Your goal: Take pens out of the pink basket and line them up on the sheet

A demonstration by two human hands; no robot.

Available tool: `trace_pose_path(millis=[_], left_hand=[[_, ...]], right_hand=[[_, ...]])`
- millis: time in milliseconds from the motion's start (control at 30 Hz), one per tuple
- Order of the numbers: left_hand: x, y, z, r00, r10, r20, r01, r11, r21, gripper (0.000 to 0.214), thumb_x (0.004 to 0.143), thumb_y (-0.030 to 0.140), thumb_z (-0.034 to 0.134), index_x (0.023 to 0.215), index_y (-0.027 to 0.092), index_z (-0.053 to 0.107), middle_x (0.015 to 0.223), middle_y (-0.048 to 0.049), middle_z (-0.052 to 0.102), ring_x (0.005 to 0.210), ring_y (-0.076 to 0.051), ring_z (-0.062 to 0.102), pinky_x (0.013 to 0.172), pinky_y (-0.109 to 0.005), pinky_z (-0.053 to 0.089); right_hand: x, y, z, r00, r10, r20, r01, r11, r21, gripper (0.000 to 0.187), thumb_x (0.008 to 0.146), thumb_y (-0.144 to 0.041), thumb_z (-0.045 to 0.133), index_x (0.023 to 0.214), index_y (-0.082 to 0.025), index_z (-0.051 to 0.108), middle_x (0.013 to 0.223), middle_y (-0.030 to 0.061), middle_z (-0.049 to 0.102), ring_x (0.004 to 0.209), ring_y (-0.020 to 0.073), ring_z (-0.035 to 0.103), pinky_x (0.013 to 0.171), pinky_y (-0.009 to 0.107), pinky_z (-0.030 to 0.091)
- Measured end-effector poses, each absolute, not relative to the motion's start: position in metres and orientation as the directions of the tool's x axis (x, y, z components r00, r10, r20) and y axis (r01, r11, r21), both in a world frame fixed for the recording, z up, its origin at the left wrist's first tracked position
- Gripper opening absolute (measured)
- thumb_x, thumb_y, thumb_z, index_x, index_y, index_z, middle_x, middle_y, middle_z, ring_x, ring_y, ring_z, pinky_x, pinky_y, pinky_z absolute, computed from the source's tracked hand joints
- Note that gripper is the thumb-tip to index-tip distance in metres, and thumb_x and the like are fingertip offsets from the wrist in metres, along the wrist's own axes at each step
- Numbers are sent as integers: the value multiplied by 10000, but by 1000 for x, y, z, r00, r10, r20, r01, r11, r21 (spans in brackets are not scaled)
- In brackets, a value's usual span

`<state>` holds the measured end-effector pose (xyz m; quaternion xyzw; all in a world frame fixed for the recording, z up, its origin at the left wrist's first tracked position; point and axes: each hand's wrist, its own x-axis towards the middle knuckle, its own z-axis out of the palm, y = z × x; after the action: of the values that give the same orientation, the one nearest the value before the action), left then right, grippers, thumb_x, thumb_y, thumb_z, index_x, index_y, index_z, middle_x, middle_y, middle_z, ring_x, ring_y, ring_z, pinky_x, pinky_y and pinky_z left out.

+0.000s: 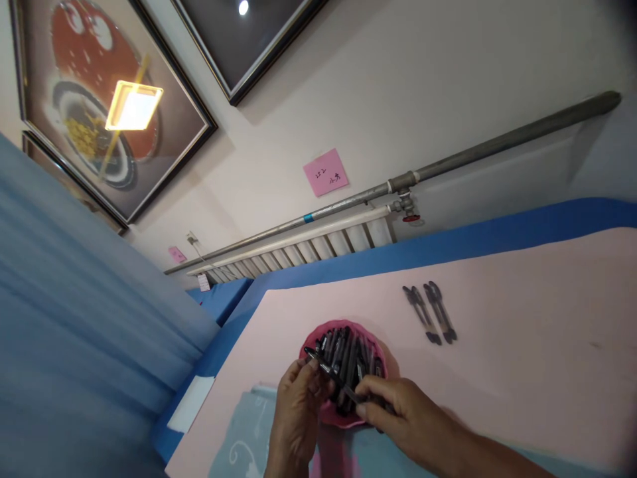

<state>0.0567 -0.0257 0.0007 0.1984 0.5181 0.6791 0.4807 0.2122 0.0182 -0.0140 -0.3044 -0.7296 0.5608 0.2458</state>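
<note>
A dark pen (pixel 328 372) is held slantwise between my two hands, above a pink basket (pixel 318 330). My left hand (pixel 298 405) pinches it near its upper left end. The fingers of my right hand (pixel 401 411) are closed around its lower right end, where a dark piece also shows under the fingers; whether that is a second pen I cannot tell. The basket is filled with many similar dark pens (pixel 351 355). Both hands hide part of its near rim.
Several pens with dark ends (pixel 430 312) lie side by side on the pink table surface (pixel 522 332). A pale blue patterned cloth (pixel 246 431) is at the front. A white sheet (pixel 192 403) lies left, by a blue curtain (pixel 84 318). Behind are a radiator (pixel 318 249) and pipe (pixel 478 149).
</note>
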Motion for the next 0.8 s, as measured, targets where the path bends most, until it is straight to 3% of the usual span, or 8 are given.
trace_pose_path(millis=[233, 333, 433, 467, 567, 667, 800], left_hand=[[76, -23, -11, -413, 860, -300, -493, 66, 868, 302, 568, 321, 768, 721, 143, 577, 688, -23, 641, 599, -119, 599, 565, -227, 471], [73, -24, -12, -438, 854, -281, -437, 71, 897, 347, 564, 347, 770, 787, 140, 602, 741, -43, 660, 634, -134, 616, 593, -238, 481], [67, -27, -18, -493, 836, -240, -360, 55, 931, 404, 550, 343, 778, 862, 145, 615, 769, -45, 674, 627, -135, 616, 590, -238, 481], [66, -28, -22, -478, 843, -248, -356, 72, 932, 400, 552, 336, 778, 863, 143, 617, 758, -45, 676, 610, -134, 612, 582, -239, 479], [65, -34, -33, -447, 845, -293, -434, 82, 897, 379, 539, 308, 779, 844, 154, 616, 693, -37, 672, 606, -157, 618, 580, -257, 478], [65, -42, -35, -515, 814, -270, -408, 44, 912, 393, 507, 309, 784, 831, 155, 625, 722, -40, 677, 647, -168, 626, 606, -255, 480], [56, -49, -23, -630, 767, -120, -175, 10, 984, 370, 551, 355, 754, 827, 137, 643, 760, -42, 672, 638, -135, 596, 605, -223, 470]], right_hand=[[210, 18, -19, -641, 765, 61, 113, 173, -978, 112, 740, -219, 502, 711, -173, 600, 626, -14, 588, 579, 115, 499, 519, 203, 355], [216, 35, -19, -573, 808, 137, 116, 246, -962, 130, 751, -230, 489, 748, -179, 609, 638, -13, 606, 591, 119, 533, 534, 202, 387], [239, 70, -18, -367, 904, 219, 344, 351, -871, 178, 777, -297, 469, 764, -194, 613, 643, -15, 621, 612, 135, 573, 559, 212, 416], [251, 84, -18, -274, 939, 208, 490, 323, -810, 179, 774, -320, 476, 766, -204, 612, 647, -18, 630, 619, 137, 586, 570, 211, 422], [289, 118, -20, -103, 983, 155, 651, 184, -737, 200, 790, -305, 433, 780, -196, 600, 660, 14, 641, 602, 154, 592, 552, 227, 408], [318, 137, -27, -27, 995, 95, 758, 82, -648, 213, 777, -290, 434, 731, -178, 609, 664, 61, 644, 639, 193, 599, 544, 252, 387], [328, 144, -38, -35, 999, 40, 829, 52, -557, 206, 752, -283, 464, 721, -164, 629, 742, 108, 664, 704, 230, 613, 551, 269, 385]])
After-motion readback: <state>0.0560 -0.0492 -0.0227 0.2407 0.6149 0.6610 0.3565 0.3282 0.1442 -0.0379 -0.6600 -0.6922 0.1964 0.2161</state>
